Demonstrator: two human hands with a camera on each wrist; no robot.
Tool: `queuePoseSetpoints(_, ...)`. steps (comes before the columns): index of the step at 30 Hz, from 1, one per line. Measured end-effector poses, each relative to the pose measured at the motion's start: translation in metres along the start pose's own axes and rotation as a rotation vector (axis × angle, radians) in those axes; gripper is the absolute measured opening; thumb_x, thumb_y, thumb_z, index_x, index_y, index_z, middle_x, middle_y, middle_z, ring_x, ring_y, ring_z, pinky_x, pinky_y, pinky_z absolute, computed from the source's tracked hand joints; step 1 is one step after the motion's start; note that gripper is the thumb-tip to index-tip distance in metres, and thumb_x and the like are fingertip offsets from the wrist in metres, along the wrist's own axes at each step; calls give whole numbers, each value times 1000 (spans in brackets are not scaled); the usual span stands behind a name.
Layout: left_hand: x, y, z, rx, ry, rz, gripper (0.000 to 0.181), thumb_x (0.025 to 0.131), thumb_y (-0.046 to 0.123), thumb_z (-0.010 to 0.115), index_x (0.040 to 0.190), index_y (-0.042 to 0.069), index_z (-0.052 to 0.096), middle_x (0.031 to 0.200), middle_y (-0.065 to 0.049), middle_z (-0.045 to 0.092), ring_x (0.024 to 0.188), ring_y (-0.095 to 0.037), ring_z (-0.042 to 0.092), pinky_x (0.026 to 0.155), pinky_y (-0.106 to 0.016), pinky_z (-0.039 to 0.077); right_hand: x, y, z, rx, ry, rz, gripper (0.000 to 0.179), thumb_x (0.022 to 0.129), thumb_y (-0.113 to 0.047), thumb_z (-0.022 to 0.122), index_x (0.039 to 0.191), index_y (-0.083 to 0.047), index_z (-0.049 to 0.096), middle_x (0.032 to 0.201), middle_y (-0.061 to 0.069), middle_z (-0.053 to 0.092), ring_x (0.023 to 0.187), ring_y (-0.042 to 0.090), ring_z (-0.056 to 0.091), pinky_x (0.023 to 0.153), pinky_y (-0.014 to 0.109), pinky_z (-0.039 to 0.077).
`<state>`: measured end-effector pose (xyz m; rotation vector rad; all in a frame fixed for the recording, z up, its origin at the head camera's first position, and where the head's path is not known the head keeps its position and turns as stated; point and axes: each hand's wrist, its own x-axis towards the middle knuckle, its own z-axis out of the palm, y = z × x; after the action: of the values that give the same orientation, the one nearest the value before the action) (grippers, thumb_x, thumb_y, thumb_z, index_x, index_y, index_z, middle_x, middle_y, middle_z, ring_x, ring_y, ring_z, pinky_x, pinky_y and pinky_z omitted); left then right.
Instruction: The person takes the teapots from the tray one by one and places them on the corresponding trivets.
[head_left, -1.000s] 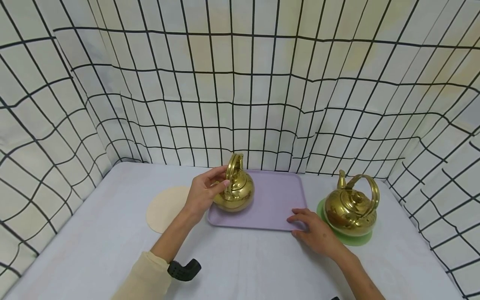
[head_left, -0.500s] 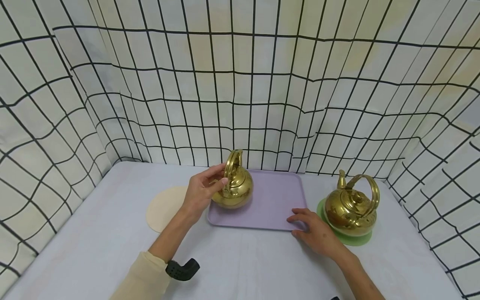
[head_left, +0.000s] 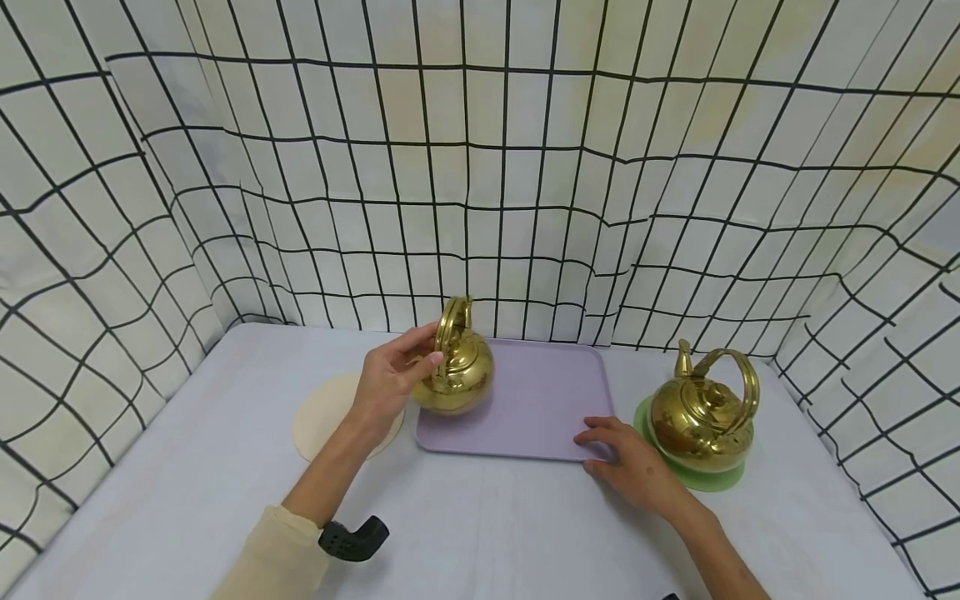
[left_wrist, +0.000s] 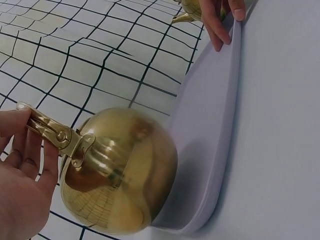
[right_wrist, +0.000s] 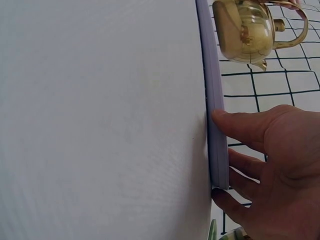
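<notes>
My left hand grips the arched handle of a shiny brass kettle, thumb on one side and fingers on the other. In the left wrist view this kettle hangs just above the end of the lilac tray, its shadow falling on the tray. At the tray's near right corner, my right hand holds the rim. The right wrist view has the thumb on the outer side of the tray, the other fingers over and around the corner. A second brass kettle stands upright on a green round mat.
A cream round mat lies left of the tray, partly behind my left forearm. White cloth covers the table. A white backdrop with a black grid rises behind and on both sides.
The kettle in my left hand has risen slightly off the tray and shifted left towards the cream mat. My right hand, the tray and the second kettle have stayed in place.
</notes>
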<state>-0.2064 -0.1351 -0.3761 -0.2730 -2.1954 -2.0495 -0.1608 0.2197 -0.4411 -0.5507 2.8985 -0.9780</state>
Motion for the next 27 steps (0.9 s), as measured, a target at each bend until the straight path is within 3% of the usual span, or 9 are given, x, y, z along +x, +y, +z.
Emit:
queuePoseSetpoints(12,0,2,-14,-34,14,7,48,98,4,67,145,5,59,107,15,70,106,-5,64,87,-16,54,0,-1,-1,5,1,-1,28,93,-11,76,120,-17,74,150,15,59,144,45,49,118,64,39)
queuePoseSetpoints(18,-2,4,-20,-26,19,-4,49,99,4,67,147,5,57,108,18,70,108,-3,64,92,-14,53,1,-1,-1,-3,1,1,28,93,-11,76,120,-16,74,149,15,59,143,45,49,118,64,39)
queuePoseSetpoints(27,-4,5,-30,-23,23,14,48,100,5,66,147,4,57,114,13,72,108,-3,65,87,-15,54,1,0,0,7,3,4,29,92,-9,76,120,-16,74,149,16,59,143,46,50,118,64,39)
